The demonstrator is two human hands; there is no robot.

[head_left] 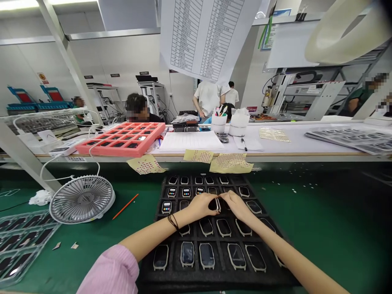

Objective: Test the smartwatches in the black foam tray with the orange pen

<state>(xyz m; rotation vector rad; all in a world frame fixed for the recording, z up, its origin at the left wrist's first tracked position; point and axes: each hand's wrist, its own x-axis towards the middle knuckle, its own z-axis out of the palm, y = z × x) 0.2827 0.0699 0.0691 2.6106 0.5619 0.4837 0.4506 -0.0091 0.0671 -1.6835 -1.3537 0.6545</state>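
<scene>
My left hand (199, 205) and my right hand (236, 205) meet over a black foam tray (214, 279), and their fingertips pinch a smartwatch body (216, 205) with a silver edge from both sides. The hands hide much of that watch. Rows of similar rounded-rectangle watch bodies sit in the tray's pockets, such as a dark-screened one (207, 255) near me. Farther left, a watch body (167, 207) has a lit, colourful screen. A dark bracelet circles my left wrist, and a pink striped sleeve (110, 271) covers that forearm.
A green mat (309, 228) lies under the tray. To the left are a grey fan (82, 199), an orange pencil (125, 206) and a clear tray of devices (21, 245). A red tray (119, 139) and papers stand on the shelf ahead, with a seated person (137, 108) beyond.
</scene>
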